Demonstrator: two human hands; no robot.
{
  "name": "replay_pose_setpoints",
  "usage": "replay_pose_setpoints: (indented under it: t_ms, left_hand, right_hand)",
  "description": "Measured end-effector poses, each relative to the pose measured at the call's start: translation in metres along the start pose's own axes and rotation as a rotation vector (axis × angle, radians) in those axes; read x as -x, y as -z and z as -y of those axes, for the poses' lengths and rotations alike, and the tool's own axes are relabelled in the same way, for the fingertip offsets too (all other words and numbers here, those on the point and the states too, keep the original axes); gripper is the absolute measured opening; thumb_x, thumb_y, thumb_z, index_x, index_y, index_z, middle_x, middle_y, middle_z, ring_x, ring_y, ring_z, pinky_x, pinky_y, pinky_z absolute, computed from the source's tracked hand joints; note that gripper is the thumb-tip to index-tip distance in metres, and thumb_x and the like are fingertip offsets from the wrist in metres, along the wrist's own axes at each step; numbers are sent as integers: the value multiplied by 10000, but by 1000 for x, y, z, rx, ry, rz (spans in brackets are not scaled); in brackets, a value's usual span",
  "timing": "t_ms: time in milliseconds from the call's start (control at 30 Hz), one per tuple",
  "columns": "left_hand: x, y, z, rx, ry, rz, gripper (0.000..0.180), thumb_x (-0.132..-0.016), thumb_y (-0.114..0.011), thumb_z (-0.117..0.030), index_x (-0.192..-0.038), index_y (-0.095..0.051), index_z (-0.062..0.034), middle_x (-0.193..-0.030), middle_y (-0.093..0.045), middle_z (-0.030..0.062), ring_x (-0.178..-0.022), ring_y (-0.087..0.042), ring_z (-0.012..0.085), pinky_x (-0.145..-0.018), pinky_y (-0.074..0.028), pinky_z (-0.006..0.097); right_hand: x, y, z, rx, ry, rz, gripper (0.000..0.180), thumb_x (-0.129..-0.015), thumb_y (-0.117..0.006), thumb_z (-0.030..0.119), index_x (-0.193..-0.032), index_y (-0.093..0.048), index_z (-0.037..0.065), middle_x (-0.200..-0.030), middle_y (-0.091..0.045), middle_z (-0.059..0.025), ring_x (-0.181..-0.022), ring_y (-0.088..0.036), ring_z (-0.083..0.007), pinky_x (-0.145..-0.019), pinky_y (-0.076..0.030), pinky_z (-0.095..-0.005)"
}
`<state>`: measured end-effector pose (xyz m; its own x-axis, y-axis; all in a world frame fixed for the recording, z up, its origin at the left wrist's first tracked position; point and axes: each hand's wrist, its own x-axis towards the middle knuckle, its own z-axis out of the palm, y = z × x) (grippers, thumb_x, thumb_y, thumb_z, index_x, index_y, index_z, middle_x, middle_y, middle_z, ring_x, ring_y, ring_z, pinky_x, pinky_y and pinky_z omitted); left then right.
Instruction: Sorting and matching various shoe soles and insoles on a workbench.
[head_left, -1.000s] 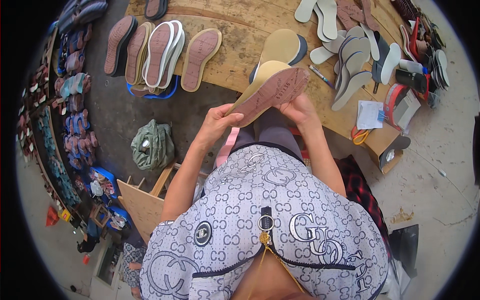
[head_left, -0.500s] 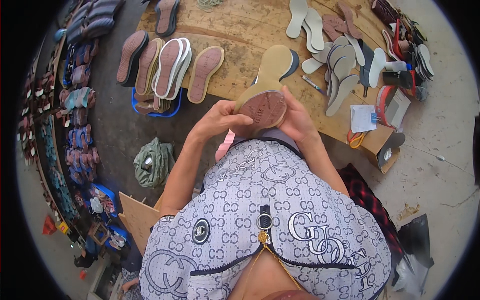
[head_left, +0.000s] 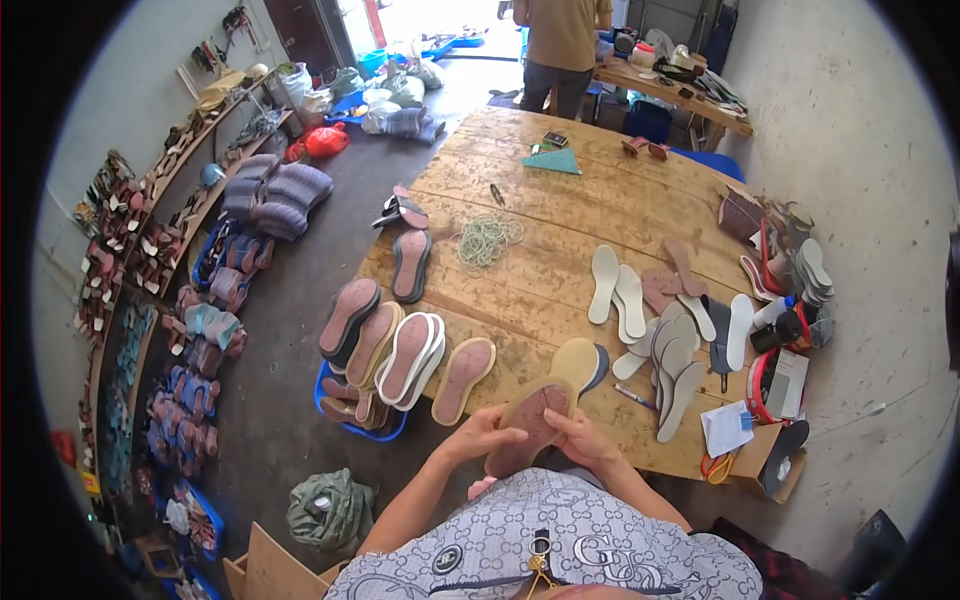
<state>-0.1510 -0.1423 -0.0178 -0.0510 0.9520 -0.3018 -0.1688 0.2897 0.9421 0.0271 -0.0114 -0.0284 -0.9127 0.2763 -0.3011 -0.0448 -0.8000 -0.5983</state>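
Tilted up since a moment ago, the brown shoe sole (head_left: 528, 425) now stands on edge between both sets of fingers, left hand (head_left: 482, 435) and right hand (head_left: 585, 440) closed on its sides, just short of the wooden table (head_left: 560, 210).

Left hand (head_left: 487, 434) and right hand (head_left: 585, 440) close together, fingers curled.
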Motion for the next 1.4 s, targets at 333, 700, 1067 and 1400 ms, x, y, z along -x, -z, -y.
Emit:
replay_pose_setpoints:
  t_ms: [333, 700, 1067, 1400]
  left_hand:
    - [-23, 9, 2, -369, -132, -421, 249, -817, -756, -215, -871, -637, -3, -722, -595, -17, -718, -508, 41, -607, -438, 236]
    - [-63, 16, 30, 182, -203, -593, 281, -950, -600, -223, -1127, -614, -6, -985, -647, 29, -882, -581, 77, -784, -470, 224]
    - [-46, -40, 83, 2009, 435, 151, 321, -978, -481, -254, -1183, -452, -9, -868, -400, 94, -646, -414, 167, -512, -427, 242]
    - [-69, 50, 114, 436, 479, -717, 386, -988, -488, -325, -1263, -535, -58, -871, -539, 76, -730, -517, 144, -592, -478, 268]
  right_hand:
    - [-36, -5, 3, 588, 314, -384, 300, -934, -616, 246, -1048, -651, -29, -908, -678, -58, -785, -626, -113, -706, -509, -266]
    - [-56, -32, 29, 706, 150, -402, 283, -944, -595, 244, -988, -628, -34, -859, -685, -111, -779, -674, -162, -706, -541, -303]
    - [-126, 26, 0, 1889, 929, -143, 231, -900, -556, 232, -1076, -632, 103, -1126, -626, -73, -1115, -541, -275, -984, -360, -467]
    - [-73, 150, -47, 1447, 377, -794, 176, -839, -637, 198, -973, -647, 85, -889, -628, -108, -876, -597, -302, -771, -470, -414]
